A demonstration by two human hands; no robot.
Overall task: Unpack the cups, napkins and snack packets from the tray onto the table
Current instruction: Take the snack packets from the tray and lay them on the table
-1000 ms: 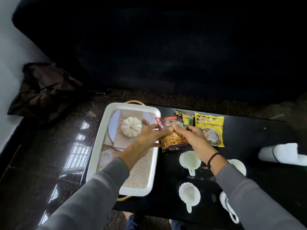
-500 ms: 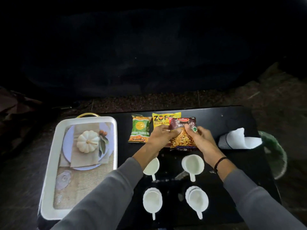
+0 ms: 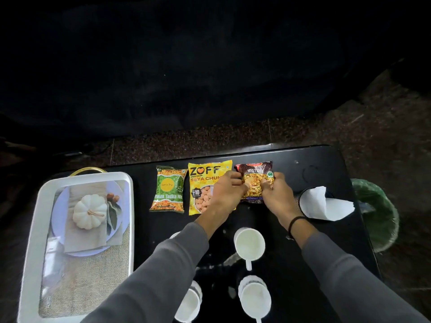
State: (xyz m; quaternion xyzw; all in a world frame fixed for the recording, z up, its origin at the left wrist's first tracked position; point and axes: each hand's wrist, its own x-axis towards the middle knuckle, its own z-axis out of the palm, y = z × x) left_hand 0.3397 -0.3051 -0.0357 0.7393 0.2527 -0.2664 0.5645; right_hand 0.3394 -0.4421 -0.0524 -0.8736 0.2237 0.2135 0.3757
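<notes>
A dark red mixture packet [image 3: 254, 177] lies on the black table [image 3: 303, 169], right of a yellow packet [image 3: 205, 180] and a green packet [image 3: 168, 190]. My left hand [image 3: 227, 194] grips the red packet's left edge and covers part of the yellow packet. My right hand [image 3: 276, 194] grips its right side. The white tray [image 3: 32, 229] at the left shows only its printed pumpkin picture. White cups stand near me: one in the middle [image 3: 249, 244], one lower right [image 3: 255, 299], one lower left [image 3: 189, 304], another mostly hidden by my left sleeve. White napkins [image 3: 324, 206] stand in a holder at the right.
A green bin [image 3: 377, 213] stands on the floor just past the table's right edge. Speckled stone floor lies beyond the table's far edge, then a large dark shape. The tray's gold handle [image 3: 87, 170] pokes out at its far end.
Both hands carried the red packet from beside the tray rightward across the table and lowered it to the right of the yellow packet. The view shifted right with them.
</notes>
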